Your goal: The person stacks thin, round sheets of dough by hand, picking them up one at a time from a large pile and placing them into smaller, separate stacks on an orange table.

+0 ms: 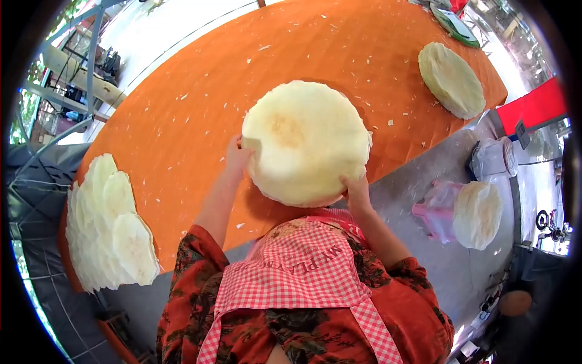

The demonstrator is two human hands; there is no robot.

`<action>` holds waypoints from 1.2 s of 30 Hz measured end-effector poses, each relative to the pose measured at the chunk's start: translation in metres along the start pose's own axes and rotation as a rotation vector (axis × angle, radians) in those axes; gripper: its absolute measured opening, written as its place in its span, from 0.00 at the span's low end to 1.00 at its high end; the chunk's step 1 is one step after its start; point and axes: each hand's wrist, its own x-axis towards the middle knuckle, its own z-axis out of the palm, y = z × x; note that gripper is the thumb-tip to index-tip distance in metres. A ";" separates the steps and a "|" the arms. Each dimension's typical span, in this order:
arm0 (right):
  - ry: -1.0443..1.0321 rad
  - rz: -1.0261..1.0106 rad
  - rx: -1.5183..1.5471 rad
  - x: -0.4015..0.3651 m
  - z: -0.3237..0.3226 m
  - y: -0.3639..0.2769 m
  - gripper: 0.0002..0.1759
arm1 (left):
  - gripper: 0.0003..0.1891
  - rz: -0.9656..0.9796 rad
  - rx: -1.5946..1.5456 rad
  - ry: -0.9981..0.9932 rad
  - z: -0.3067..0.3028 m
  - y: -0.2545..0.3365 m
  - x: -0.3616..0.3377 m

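Fingers of the left hand (237,155) curl around the left rim of a stack of round white sheets (306,142), while the fingers of the right hand (357,189) clasp its lower right edge, so both hands grip the same stack from opposite sides. The wrists are bent inward. Both bare forearms reach forward from red patterned sleeves, with the elbows close to a red-checked apron (297,267). The stack is in the middle of the view, over the near edge of the orange cloth (182,121), and casts a shadow on it. Whether its underside touches the cloth cannot be told.

Four piles of sheets are in view:
- the held stack;
- a fanned pile (109,227) at the cloth's left end, well apart from the hands;
- a flat pile (451,79) at the far right corner of the cloth;
- a bagged pile (479,213) in pink plastic on the grey metal counter (424,267) to the right.

Small white flakes are scattered across the cloth. One plastic-covered container (494,158) stands just beyond the bagged pile.
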 end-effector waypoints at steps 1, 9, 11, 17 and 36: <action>-0.026 0.062 0.034 -0.002 -0.002 -0.005 0.26 | 0.32 0.014 0.025 0.018 0.001 -0.003 -0.001; 0.209 -0.236 -0.851 0.060 -0.058 -0.068 0.18 | 0.25 0.076 -0.606 0.160 0.019 -0.032 -0.030; 0.147 -0.453 -0.678 0.109 -0.050 -0.082 0.20 | 0.28 0.100 -0.658 0.088 0.025 -0.042 -0.031; -0.193 -0.270 -0.973 0.183 -0.056 -0.014 0.31 | 0.37 0.145 -0.055 0.199 0.033 -0.041 -0.033; -0.521 -0.733 -1.973 0.186 0.094 -0.021 0.42 | 0.40 1.177 0.641 -0.191 0.066 -0.076 -0.103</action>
